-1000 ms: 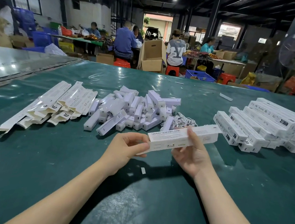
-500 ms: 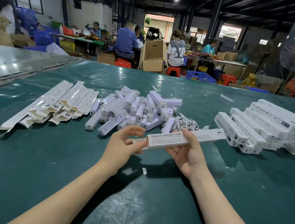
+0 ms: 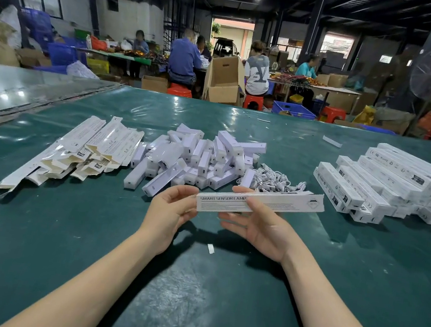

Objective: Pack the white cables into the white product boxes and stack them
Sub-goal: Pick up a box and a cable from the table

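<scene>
I hold a long white product box [image 3: 282, 203] printed "SMART SENSOR LAMP" level above the green table [image 3: 192, 296]. My left hand [image 3: 169, 212] pinches its left end between thumb and fingers. My right hand [image 3: 261, 224] grips the box near its middle, thumb across the front and fingers behind. A tangle of white cables [image 3: 274, 181] lies just beyond the box. Stacked closed boxes [image 3: 391, 182] sit at the right.
A heap of small white lamp units [image 3: 196, 158] lies in the middle of the table, and flat unfolded box sleeves [image 3: 83, 149] lie at the left. A paper scrap [image 3: 210, 248] lies under my hands. People work at far tables behind.
The box has tipped from a slant to nearly level, with its printed face toward me. My left hand has closed its fingers on the box's left end.
</scene>
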